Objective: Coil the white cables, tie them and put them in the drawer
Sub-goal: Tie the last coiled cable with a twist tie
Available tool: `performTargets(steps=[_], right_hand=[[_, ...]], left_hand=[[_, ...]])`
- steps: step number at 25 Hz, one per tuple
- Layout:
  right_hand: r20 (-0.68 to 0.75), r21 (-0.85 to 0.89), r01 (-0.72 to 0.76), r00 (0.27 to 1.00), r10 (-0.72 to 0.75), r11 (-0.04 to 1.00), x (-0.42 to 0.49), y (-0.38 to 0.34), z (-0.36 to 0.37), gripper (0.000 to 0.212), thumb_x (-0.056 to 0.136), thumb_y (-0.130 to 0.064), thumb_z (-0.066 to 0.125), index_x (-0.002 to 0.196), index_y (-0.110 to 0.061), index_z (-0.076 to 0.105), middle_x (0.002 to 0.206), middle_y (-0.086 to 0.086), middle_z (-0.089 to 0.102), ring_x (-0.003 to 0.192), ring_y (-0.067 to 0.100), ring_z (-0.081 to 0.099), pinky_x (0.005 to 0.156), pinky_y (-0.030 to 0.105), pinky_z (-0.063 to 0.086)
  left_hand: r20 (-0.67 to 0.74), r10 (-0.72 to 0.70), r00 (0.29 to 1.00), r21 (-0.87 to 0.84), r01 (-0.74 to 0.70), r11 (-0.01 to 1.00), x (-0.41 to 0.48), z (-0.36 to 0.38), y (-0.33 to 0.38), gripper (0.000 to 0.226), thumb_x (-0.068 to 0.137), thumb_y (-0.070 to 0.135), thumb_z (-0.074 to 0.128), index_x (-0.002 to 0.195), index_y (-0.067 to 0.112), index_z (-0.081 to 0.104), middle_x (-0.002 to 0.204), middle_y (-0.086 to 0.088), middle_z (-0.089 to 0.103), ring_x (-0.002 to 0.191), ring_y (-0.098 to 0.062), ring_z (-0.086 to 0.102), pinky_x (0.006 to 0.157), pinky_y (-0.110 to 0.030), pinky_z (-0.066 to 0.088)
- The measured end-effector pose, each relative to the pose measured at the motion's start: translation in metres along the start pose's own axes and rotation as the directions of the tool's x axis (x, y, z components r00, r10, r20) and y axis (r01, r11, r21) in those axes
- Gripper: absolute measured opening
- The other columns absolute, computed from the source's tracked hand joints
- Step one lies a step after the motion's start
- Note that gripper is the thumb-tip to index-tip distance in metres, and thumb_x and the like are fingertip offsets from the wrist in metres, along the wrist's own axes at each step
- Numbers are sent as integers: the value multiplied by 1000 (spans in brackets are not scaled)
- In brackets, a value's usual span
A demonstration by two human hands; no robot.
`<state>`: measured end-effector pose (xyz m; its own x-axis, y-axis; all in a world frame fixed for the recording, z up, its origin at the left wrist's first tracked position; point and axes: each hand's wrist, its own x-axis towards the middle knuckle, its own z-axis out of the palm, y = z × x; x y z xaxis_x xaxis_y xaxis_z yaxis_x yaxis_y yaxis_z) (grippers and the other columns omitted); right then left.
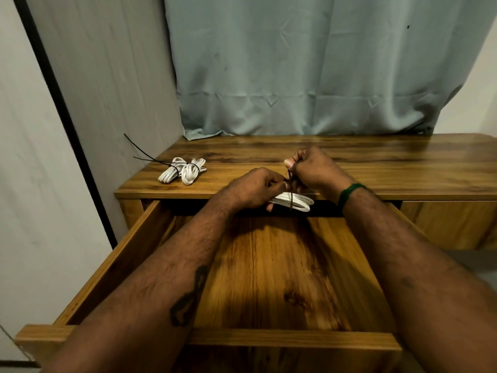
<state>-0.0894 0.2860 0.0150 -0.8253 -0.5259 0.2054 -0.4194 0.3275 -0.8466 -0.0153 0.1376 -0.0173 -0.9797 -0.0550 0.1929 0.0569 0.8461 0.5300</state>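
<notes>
L hand (252, 188) grips the white coil (298, 201) at the black tie (291, 184). R hand (314, 168) pinches the tie's tail just above. Coil sits right under both grips, long axis L-R, over the back of the drawer (134, 254). Tightening pull prob. goes up.

The desk top (376, 162) is wood with dark streaked grain and a glossy varnish. The open drawer (282, 265) under the desk's front is the same wood, smooth, with a softer sheen. On the desk's left end, two white cable coils (183, 172) look like smooth matt plastic, bound by thin, plastic-looking black ties (150, 157). Behind the desk hangs a matt, creased cloth curtain (309, 63); left of the desk, a grey panel (113, 76) shows dull printed grain.
</notes>
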Motion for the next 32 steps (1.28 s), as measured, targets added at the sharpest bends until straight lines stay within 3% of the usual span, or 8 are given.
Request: performTargets(steps=[2, 5, 13, 19, 22, 26, 29, 32], right_hand=[[-60, -68, 11, 998, -15, 998, 2, 3, 2, 34, 104, -21, 48, 76, -5, 60, 81, 23, 71, 58, 27, 60, 51, 32, 47], [-168, 91, -38, 984, 53, 995, 5, 8, -1, 38, 107, -21, 40, 75, -3, 54, 81, 27, 70, 53, 28, 57, 47, 32, 45], [-419, 409, 109, 905, 80, 906, 13, 10, -11, 16, 106, -14, 41, 93, -8, 46, 70, 11, 63, 37, 11, 52, 34, 22, 40], [-302, 529, 89, 949, 89, 844, 15, 11, -9, 20, 105, -12, 45, 85, -11, 45, 69, 13, 60, 39, 12, 53, 36, 23, 44], [-104, 631, 13, 992, 68, 776, 14, 11, -13, 19, 101, -9, 55, 82, -8, 53, 70, 13, 60, 51, 17, 55, 42, 24, 51], [112, 511, -111, 992, 62, 853, 9, 11, -11, 7, 88, 3, 67, 87, -3, 63, 74, 15, 65, 55, 19, 61, 50, 25, 57], [7, 344, -11, 1000, 9, 939, 7, 8, -7, 13, 87, 8, 66, 83, -3, 62, 70, 16, 63, 55, 22, 60, 48, 26, 54], [-101, 191, 69, 994, -50, 979, 9, 8, 0, 19, 98, -1, 56, 80, -9, 56, 68, 12, 63, 52, 20, 60, 49, 30, 52]], left_hand=[[18, 13, 1000, 12, -13, 1000, 1, 3, 5, 27, 105, 42, 47, 86, 34, 65, 72, -8, 74, 52, -11, 50, 56, -30, 37], [21, 43, 999, 59, -44, 997, 3, 3, 8, 26, 105, 43, 47, 93, 34, 68, 70, -6, 74, 47, 0, 50, 58, -27, 35], [48, 49, 998, -35, -47, 998, 8, 6, 8, 28, 103, 49, 50, 100, 35, 74, 63, -3, 70, 52, -2, 54, 62, -27, 40], [-40, 61, 997, -246, -69, 967, 6, 3, 9, 13, 101, 31, 57, 107, 30, 68, 79, 7, 71, 63, -15, 70, 48, -25, 46], [-75, 50, 996, -223, -66, 973, 3, -1, 9, 13, 102, 29, 55, 103, 26, 68, 71, 4, 71, 52, -12, 63, 47, -23, 42], [-98, 49, 994, -194, -67, 979, 1, -2, 2, 15, 102, 34, 54, 103, 30, 68, 77, -10, 76, 54, -16, 65, 53, -28, 45], [-64, 39, 997, -167, -50, 985, 5, 1, -5, 17, 101, 40, 53, 103, 35, 69, 82, -10, 77, 64, -27, 73, 59, -36, 50], [-63, 30, 998, -105, -37, 994, 7, -1, -7, 19, 101, 43, 51, 103, 37, 69, 70, -9, 74, 55, -19, 65, 58, -33, 46]])
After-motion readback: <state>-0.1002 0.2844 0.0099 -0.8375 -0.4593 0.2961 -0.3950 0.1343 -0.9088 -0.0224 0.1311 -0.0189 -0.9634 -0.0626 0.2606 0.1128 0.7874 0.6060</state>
